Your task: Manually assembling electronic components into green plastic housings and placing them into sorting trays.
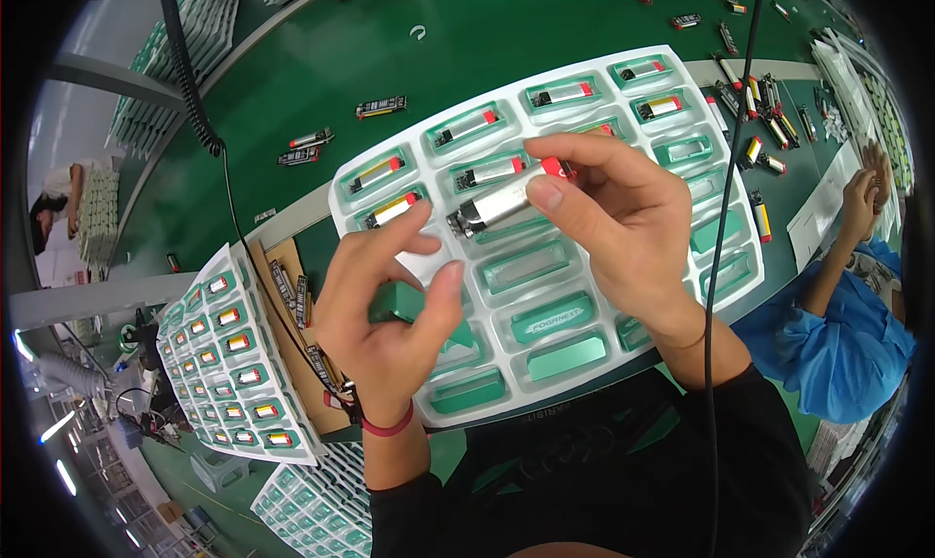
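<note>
My right hand [633, 227] pinches a silver cylindrical battery assembly [497, 205] between thumb and fingers. It has a red end at the fingers and a dark metallic end pointing left. Facing that dark end, my left hand [390, 315] has its thumb and fingers apart and holds nothing. Both hands are above a white plastic tray [606, 89] with rows of pockets. Similar assemblies lie in several far pockets, among them one with a silver body [467, 128]. Nearer pockets hold none and look green through the plastic. My hands and forearms hide part of the tray.
Loose assemblies lie on the green table [467, 32], including a pair at left [310, 147] and a pile [774, 110] at right. A filled tray [304, 427] stands at left. A black cable [726, 188] hangs in front. A co-worker's blue garment [838, 334] shows at right.
</note>
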`<state>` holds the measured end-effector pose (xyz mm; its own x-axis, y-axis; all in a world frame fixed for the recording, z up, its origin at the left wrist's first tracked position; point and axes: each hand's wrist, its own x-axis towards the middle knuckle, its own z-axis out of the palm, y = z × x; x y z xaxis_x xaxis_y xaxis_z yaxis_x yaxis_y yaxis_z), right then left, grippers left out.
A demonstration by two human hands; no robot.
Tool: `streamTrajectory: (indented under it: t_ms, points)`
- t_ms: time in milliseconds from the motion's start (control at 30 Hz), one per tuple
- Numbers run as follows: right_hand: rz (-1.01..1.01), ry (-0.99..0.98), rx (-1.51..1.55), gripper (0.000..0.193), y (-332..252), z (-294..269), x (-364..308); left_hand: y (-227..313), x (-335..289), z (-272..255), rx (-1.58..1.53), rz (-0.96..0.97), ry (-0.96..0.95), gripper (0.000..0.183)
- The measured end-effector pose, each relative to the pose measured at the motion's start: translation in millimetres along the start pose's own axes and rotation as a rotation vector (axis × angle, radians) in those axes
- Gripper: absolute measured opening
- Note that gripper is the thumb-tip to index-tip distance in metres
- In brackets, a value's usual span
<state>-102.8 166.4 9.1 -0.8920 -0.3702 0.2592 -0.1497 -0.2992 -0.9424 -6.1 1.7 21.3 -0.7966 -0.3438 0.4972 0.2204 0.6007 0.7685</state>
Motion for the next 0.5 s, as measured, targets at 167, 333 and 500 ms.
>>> streamTrajectory:
  t_ms: [167,333,500]
  points:
    - [-0.07,-0.026,-0.068,0.027,-1.7,-1.3,-2.2,5.5,3.6,-1.6,0.103,0.086,-0.048,0.036]
    - [-0.068,-0.037,-0.118,0.027,-3.8,-1.6,-3.8,5.6,3.7,-0.1,0.116,0.14,-0.038,0.032]
    - [-0.159,-0.083,-0.24,0.027,-2.5,0.5,-6.8,0.0,3.5,5.0,0.147,0.136,0.053,0.027]
